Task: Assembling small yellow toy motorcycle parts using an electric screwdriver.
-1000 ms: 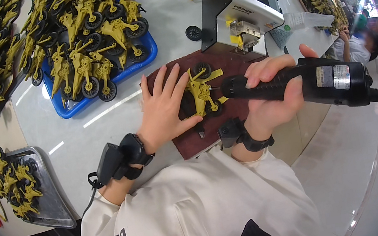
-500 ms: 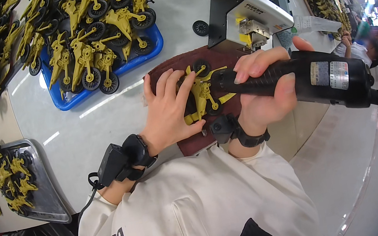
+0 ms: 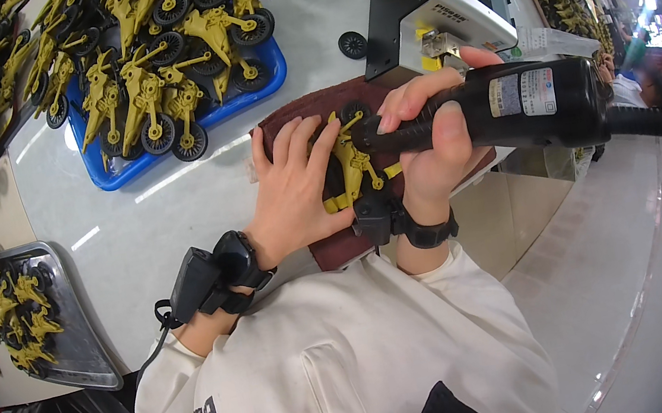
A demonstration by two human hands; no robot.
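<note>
On a dark red mat [image 3: 337,253] lies a small yellow toy motorcycle [image 3: 354,166] with black wheels. My left hand [image 3: 287,192] steadies it from the left, fingers bent over its upper side and thumb at its lower end. The palm hides part of the toy. My right hand [image 3: 434,132] is wrapped round a black electric screwdriver [image 3: 502,130], which lies nearly level with its cord running off to the right. Its tip meets the toy's right side; the exact contact point is hidden.
A blue tray [image 3: 113,182] heaped with yellow toy motorcycles stands beyond my left hand. At left is a metal tray [image 3: 96,361] with more. A black-and-white machine box [image 3: 405,19] stands behind the mat, beside a loose wheel [image 3: 352,45]. Another person [image 3: 645,86] is far right.
The screwdriver and my right hand have shifted left, and the screwdriver's rear end has come up a little in view. My left hand stays on the toy motorcycle.
</note>
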